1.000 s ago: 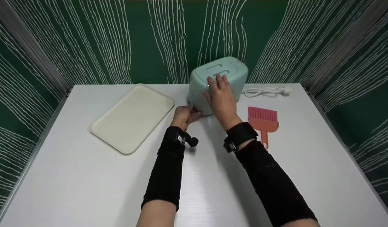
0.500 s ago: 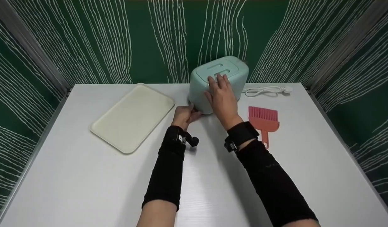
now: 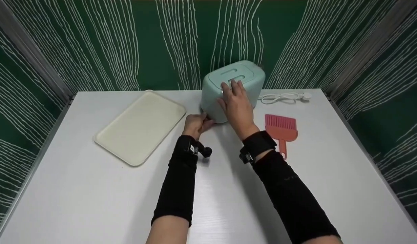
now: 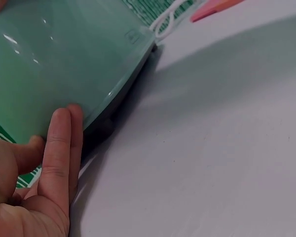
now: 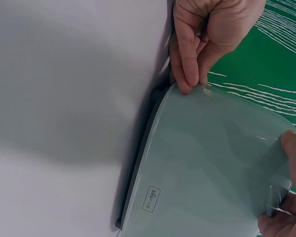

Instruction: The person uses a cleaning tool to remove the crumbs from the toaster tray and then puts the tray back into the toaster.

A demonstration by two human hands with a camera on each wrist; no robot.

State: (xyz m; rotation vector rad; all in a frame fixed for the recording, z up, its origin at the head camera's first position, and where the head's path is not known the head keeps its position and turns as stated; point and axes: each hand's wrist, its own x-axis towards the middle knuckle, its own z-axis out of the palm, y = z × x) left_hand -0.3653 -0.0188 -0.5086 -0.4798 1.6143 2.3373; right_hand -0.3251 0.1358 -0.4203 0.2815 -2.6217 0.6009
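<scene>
Left grip [image 3: 195,124] pinching toaster [image 3: 211,93] at lower corner; right grip [image 3: 240,110] holding top front edge.

soft shadows | sheen on table [image 3: 213,189] | 2 wrist views dimmer

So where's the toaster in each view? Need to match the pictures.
Head: toaster in the upper half, mostly right of centre.
Left wrist: upper left, cut off by the frame.
Right wrist: lower right, cut off by the bottom edge.
Shared landmark: the left hand, fingers at a lower corner of it; just left of centre in head, lower left in left wrist, top and right of centre in right wrist.
</scene>
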